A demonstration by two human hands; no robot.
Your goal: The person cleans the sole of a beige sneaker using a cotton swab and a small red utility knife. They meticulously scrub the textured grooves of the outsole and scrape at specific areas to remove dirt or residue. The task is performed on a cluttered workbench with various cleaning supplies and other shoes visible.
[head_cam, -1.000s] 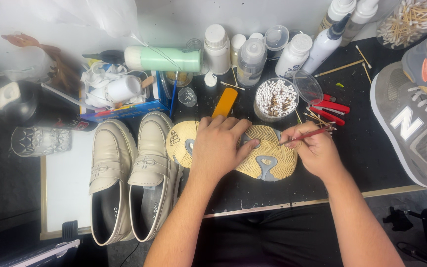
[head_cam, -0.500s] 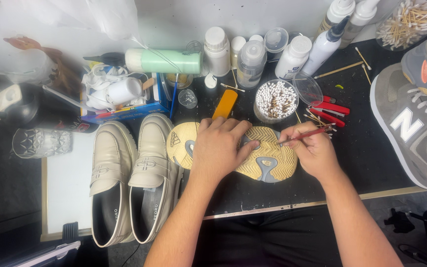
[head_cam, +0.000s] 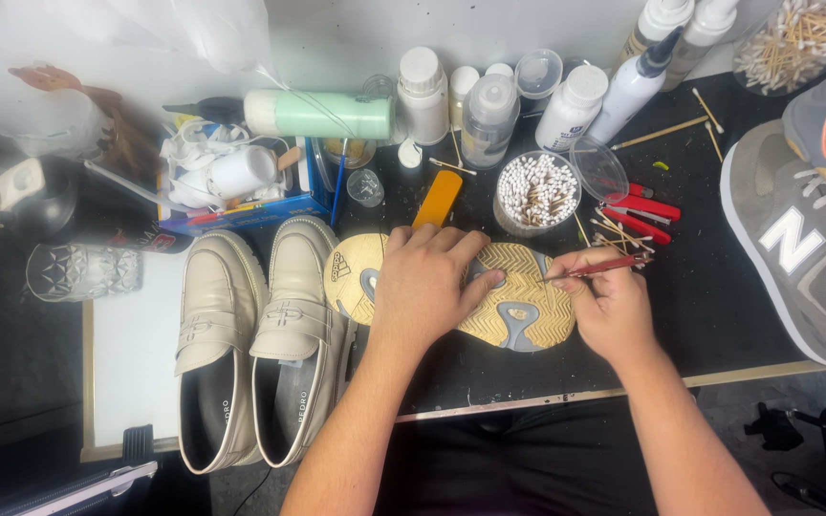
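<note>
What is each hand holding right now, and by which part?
The right hand pinches a thin red tool along its shaft. The left hand presses flat on the upturned shoe sole, over its middle.

The left hand point(head_cam: 423, 287) hides the sole's point(head_cam: 518, 296) middle.

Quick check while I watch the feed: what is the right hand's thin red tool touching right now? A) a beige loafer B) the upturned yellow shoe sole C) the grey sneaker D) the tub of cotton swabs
B: the right hand holds the thin red tool with its tip on the upturned yellow shoe sole, which the left hand presses down.
</note>
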